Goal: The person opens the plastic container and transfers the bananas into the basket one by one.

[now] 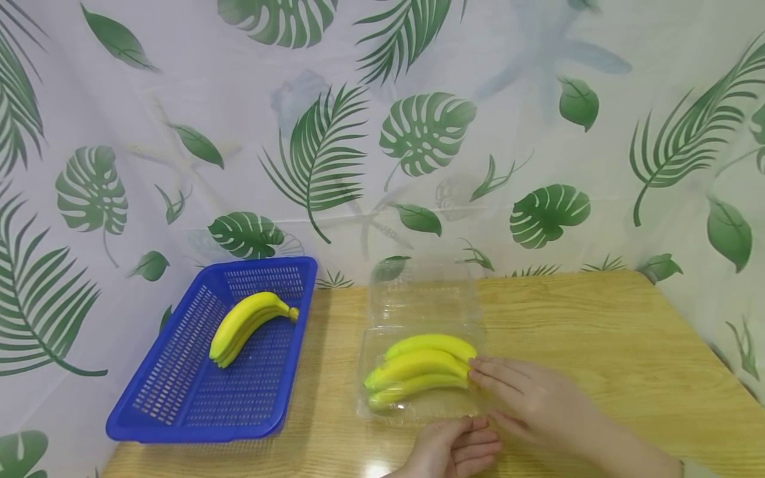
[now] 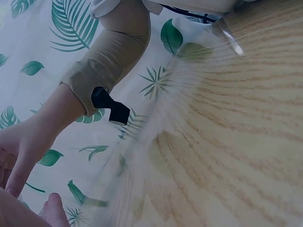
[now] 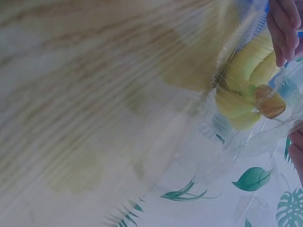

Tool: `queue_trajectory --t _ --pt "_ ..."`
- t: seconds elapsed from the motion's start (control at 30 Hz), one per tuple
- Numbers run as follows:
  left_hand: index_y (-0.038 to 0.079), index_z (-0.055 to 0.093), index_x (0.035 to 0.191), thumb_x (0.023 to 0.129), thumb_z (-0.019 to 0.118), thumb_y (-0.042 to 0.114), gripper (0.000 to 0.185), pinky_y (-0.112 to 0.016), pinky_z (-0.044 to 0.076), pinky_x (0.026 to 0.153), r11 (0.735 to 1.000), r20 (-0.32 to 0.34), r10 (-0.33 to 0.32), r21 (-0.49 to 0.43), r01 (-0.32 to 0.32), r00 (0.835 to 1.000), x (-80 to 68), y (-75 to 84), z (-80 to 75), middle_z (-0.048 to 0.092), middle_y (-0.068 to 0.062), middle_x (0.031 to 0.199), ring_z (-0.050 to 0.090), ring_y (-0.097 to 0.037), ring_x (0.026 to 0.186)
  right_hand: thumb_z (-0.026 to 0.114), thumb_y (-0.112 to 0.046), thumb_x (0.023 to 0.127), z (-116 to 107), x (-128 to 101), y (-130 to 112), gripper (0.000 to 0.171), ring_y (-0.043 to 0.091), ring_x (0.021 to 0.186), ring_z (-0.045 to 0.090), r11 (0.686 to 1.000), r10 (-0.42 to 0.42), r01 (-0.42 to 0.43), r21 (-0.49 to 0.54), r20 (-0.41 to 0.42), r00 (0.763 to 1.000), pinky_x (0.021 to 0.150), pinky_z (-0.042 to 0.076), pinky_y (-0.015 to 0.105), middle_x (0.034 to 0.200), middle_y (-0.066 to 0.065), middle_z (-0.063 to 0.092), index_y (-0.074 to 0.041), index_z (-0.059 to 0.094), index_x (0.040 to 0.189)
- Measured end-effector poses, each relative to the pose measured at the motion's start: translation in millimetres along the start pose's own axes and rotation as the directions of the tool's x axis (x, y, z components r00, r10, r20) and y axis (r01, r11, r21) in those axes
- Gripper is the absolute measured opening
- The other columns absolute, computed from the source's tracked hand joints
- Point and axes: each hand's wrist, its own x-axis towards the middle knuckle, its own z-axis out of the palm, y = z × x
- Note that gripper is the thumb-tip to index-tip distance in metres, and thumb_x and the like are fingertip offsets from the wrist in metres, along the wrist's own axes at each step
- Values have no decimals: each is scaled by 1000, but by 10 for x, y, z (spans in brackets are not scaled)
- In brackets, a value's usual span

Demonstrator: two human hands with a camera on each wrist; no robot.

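A clear plastic clamshell box [image 1: 430,408] lies on the table with its lid raised at the back. Inside it rests a bunch of yellow bananas [image 1: 418,365], stem end to the right. My right hand [image 1: 532,398] reaches in from the right, fingers extended and overlapping the stem end in the head view. Below the box's front right corner is my left hand [image 1: 451,451], its fingers relaxed and slightly bent, close to the right thumb. The right wrist view shows the brown stem [image 3: 271,101] through the plastic, with fingers at the frame's right edge.
A blue plastic basket [image 1: 281,398] stands to the left, holding another bunch of bananas [image 1: 248,325]. The wooden table [image 1: 556,318] runs back to a leaf-printed cloth [image 1: 478,219]. In the left wrist view, a black device [image 2: 113,111] sits at the right sleeve's cuff.
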Motion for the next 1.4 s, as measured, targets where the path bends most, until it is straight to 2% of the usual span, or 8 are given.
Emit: queue_trajectory --t 0.2,0.33,0.47,0.9,1.13,1.4 --pt "-12 64 133 111 51 20 41 -46 60 107 1000 -4 -13 -19 13 1000 17 4 16 75 -25 126 73 -38 122 40 -41 114 -6 29 52 53 23 109 76 1000 -18 18 -14 -16 1000 103 58 26 127 10 78 -3 76 123" --pt "-13 62 135 111 51 20 43 -46 60 107 1000 2 -10 -20 10 1000 22 5 18 72 -29 129 72 -40 123 40 -41 114 -36 69 73 53 22 109 76 1000 -7 7 -20 -8 1000 93 62 30 126 9 78 -4 76 122" --pt "-13 62 135 111 51 21 43 -46 60 107 1000 9 -3 -13 3 1000 17 6 13 71 -30 130 71 -40 124 40 -43 114 -58 102 84 54 21 109 76 1000 16 -16 -24 1 1000 89 63 32 126 8 78 -4 76 123" --pt "-13 64 130 110 52 20 40 -46 62 103 1000 -25 -5 -17 4 1000 37 -14 35 74 -30 124 73 -40 119 40 -45 114 -74 225 123 54 19 104 76 997 78 -78 -10 -15 997 84 65 36 123 5 78 -6 74 126" --pt "-13 63 132 112 50 19 41 -47 62 104 1000 -24 -17 -14 17 1000 40 0 40 73 -30 125 72 -41 121 38 -49 114 -113 278 156 58 20 100 78 992 126 -125 11 -7 992 80 66 37 121 4 79 -6 75 126" --pt "-13 62 135 111 51 20 42 -46 61 107 999 1 -34 -31 34 999 18 22 27 74 -28 126 71 -40 123 39 -48 114 -117 331 235 56 23 97 78 991 131 -129 38 -36 991 79 66 40 118 5 80 -7 75 127"
